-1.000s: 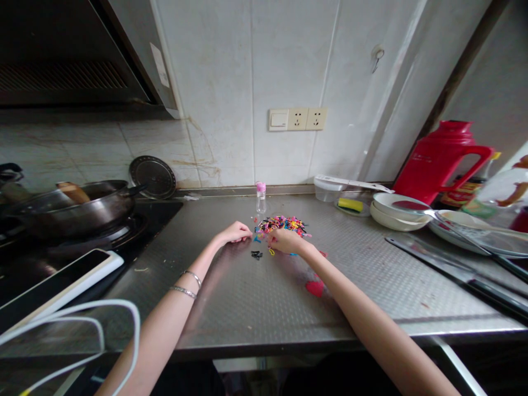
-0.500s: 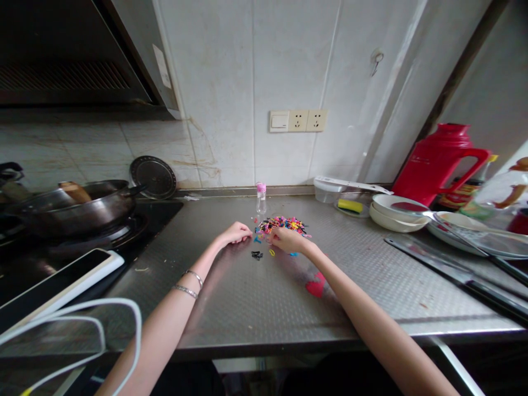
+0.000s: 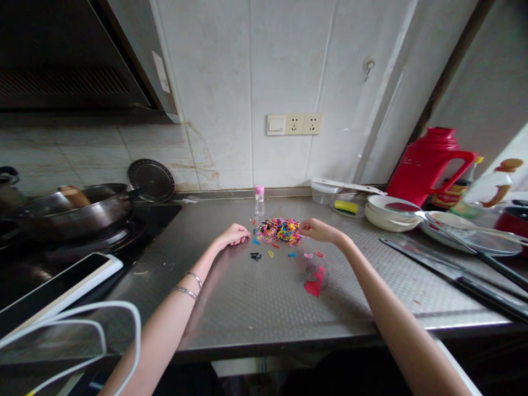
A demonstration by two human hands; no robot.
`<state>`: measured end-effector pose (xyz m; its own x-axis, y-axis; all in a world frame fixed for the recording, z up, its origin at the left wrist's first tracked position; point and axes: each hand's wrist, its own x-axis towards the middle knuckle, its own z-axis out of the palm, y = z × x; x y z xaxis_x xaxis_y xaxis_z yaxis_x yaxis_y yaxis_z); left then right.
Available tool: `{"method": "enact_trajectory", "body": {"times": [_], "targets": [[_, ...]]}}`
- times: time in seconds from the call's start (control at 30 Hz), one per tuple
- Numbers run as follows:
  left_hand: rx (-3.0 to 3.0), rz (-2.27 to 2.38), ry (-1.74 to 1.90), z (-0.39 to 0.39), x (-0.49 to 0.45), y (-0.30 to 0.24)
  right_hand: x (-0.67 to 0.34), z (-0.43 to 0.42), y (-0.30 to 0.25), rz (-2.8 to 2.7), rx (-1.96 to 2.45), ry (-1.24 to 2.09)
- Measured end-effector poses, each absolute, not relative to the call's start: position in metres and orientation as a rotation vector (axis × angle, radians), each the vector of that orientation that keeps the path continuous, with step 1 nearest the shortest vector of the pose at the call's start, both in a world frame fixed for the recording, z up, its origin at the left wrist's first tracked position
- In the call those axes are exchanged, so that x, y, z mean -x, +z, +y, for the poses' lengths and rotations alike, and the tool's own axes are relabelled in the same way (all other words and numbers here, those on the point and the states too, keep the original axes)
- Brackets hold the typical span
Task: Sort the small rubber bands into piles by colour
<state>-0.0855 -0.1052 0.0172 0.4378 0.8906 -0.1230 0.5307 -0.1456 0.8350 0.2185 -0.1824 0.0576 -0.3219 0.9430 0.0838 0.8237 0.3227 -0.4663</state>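
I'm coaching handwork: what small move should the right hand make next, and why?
Probably draw one band from the mixed pile with the right hand and lay it by its colour: that hand is at the pile's right edge, and black bands and a yellow band lie apart, nearer the person. Whether it pinches one isn't clear.

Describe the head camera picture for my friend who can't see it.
A person's right hand is at the right edge of a colourful heap of bands on a metal counter; the left hand rests left of it. Nearer, black bands and others lie apart; a pink-topped bottle stands behind. A pan is left, a red flask right.
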Motion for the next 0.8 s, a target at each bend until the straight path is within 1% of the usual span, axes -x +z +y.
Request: {"method": "enact_trajectory", "body": {"times": [0.2,0.47,0.6,0.8], "targets": [[-1.814,1.203,0.508,-0.105,0.086,0.018,-0.234,-0.198,0.047,-2.35,1.633,0.817],[-1.789,1.206,0.5,-0.105,0.086,0.021,-0.239,-0.2,0.04,-2.348,1.651,0.868],[-1.785,1.205,0.495,-0.112,0.085,0.028,-0.245,-0.197,0.043,-2.244,1.605,0.795],[-1.791,1.215,0.494,-0.11,0.086,0.026,-0.252,-0.182,0.051,-2.048,1.67,0.504]]}}
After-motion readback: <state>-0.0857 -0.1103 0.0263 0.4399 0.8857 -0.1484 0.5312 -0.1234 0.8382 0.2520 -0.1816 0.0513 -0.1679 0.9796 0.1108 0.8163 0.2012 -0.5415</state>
